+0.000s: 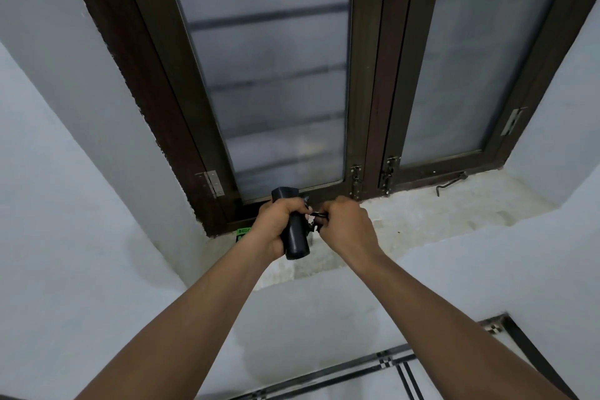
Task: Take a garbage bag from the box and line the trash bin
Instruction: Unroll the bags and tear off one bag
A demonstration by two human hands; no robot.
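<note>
Fingers of the left hand (281,227) wrap the bag roll (294,237) to steady it while the right hand (345,226) just beside pinches what seems its loose edge, freeing one bag.

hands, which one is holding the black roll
The left hand: it grips the black roll around its middle. The right hand only pinches the loose end beside it.

A dark-framed frosted window (285,75) stands above a pale sill (454,208).
</note>
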